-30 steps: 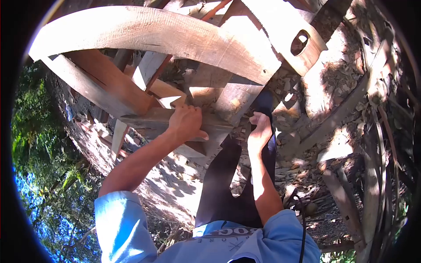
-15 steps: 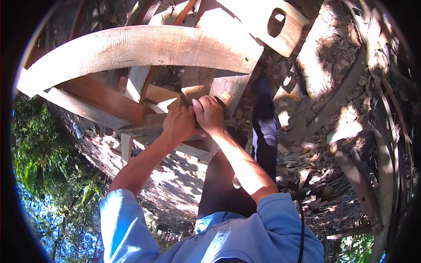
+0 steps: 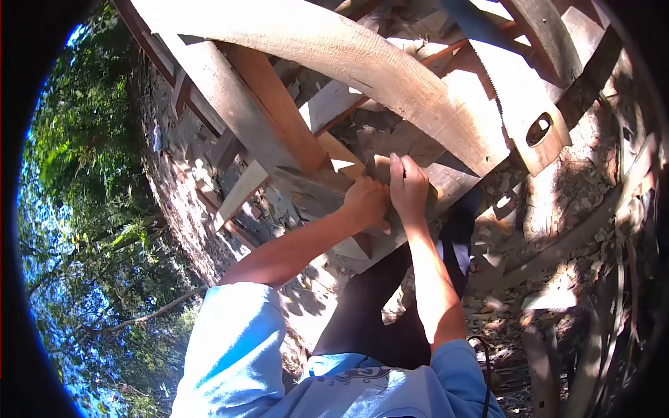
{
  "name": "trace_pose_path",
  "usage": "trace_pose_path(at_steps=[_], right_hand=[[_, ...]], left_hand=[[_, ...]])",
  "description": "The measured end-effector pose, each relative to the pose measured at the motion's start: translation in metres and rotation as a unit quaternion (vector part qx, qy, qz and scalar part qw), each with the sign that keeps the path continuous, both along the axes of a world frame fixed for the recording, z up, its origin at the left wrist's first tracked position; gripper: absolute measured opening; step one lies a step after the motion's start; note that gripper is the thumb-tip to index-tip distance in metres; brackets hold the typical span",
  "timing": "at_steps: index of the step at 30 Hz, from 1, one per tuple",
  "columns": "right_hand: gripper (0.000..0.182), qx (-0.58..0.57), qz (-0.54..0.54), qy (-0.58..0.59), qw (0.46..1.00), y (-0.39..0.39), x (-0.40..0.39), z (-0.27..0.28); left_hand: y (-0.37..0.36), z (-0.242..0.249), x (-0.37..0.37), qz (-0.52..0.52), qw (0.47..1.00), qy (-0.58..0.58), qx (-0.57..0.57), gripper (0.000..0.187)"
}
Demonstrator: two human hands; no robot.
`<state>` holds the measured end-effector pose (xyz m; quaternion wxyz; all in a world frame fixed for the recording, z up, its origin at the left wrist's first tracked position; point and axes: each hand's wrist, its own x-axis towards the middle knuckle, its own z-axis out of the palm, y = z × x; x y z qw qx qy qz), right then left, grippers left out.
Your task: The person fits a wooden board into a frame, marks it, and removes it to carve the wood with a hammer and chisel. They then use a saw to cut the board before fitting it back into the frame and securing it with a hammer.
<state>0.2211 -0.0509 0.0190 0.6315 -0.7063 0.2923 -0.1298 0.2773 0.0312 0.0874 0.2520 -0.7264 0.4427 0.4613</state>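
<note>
My left hand (image 3: 367,203) is closed at the corner of a wooden frame, its thumb pointing down toward the near board. Right beside it, my right hand (image 3: 410,188) is also closed, with bent fingers uppermost. Whatever the fingers grip is hidden beneath them. Just under the hands lies a flat board (image 3: 449,182) of the frame. A thick, pale curved plank (image 3: 348,59) spans the frame beyond my hands. To its right rests a handsaw (image 3: 512,83) with a wooden handle (image 3: 557,136), its teeth facing the plank.
A reddish-brown beam (image 3: 275,104) and a greyish rail (image 3: 240,108) form the frame's left side. Dry leaves (image 3: 557,279) cover the ground at right, with long wood pieces (image 3: 599,334) there. Green foliage (image 3: 83,160) fills the left edge. My legs (image 3: 369,299) stand close to the frame.
The view has turned, so the frame, plank and saw appear tilted and farther right. Both hands stay together at the frame corner; the right hand's fingers now point more upward.
</note>
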Motion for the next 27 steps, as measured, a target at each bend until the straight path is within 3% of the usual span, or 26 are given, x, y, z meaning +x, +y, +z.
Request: trace_pose_path(at_steps=[2,3,4,7,9,11,12,14,15,16,17,19,22,23,26,27], right_hand=[[0.031,-0.001,0.091,0.011,0.996,0.008,0.03,0.02],[0.032,-0.026,0.123,0.012,0.992,0.017,0.046,0.025],[0.033,-0.056,0.153,0.011,0.987,0.023,0.061,0.03],[0.035,0.003,0.074,0.019,0.997,0.03,0.1,0.059],[0.036,0.027,-0.052,0.031,0.998,0.026,0.128,0.04],[0.04,0.086,-0.131,0.079,0.985,0.029,0.139,0.051],[0.041,0.018,-0.104,0.114,0.988,0.049,0.139,0.048],[0.042,-0.121,-0.053,0.189,0.973,0.088,0.129,0.034],[0.044,-0.139,-0.003,0.173,0.975,0.075,0.13,0.035],[0.044,-0.091,0.003,0.162,0.983,0.057,0.133,0.046],[0.045,-0.042,0.014,0.151,0.987,0.04,0.135,0.064],[0.05,0.037,-0.012,0.146,0.989,0.032,0.141,0.08],[0.051,-0.144,-0.031,0.179,0.973,0.082,0.127,0.032],[0.048,-0.137,0.043,0.191,0.971,0.08,0.123,0.004],[0.044,-0.055,0.13,0.05,0.989,0.052,0.111,0.054],[0.04,-0.059,0.19,0.06,0.978,0.033,0.104,0.052]], left_hand=[[0.024,-0.009,-0.01,-0.01,0.995,-0.003,-0.096,0.079],[0.034,-0.014,-0.012,0.01,0.989,-0.024,-0.146,0.06],[0.04,-0.02,-0.015,0.01,0.984,-0.04,-0.172,0.062],[0.048,-0.037,-0.021,0.013,0.958,-0.116,-0.263,0.06],[0.053,-0.058,-0.032,0.031,0.922,-0.199,-0.329,0.045],[0.049,-0.105,-0.037,0.149,0.966,-0.106,-0.186,0.038],[0.045,-0.128,-0.038,0.204,0.971,-0.053,-0.112,0.035],[0.047,-0.124,-0.048,0.208,0.965,-0.027,-0.159,0.033],[0.056,-0.1,-0.048,0.157,0.945,-0.069,-0.279,0.035],[0.048,-0.086,-0.044,0.106,0.946,-0.114,-0.285,0.041],[0.04,-0.072,-0.041,0.057,0.942,-0.161,-0.289,0.046],[0.036,-0.065,-0.039,0.028,0.951,-0.134,-0.276,0.051],[0.043,-0.071,-0.043,-0.015,0.974,-0.046,-0.222,0.06],[0.046,-0.076,-0.039,-0.025,0.98,-0.014,-0.198,0.063],[0.03,-0.023,-0.021,-0.03,0.985,-0.062,-0.159,0.073],[0.031,-0.004,-0.015,-0.014,0.98,-0.066,-0.187,0.073]])
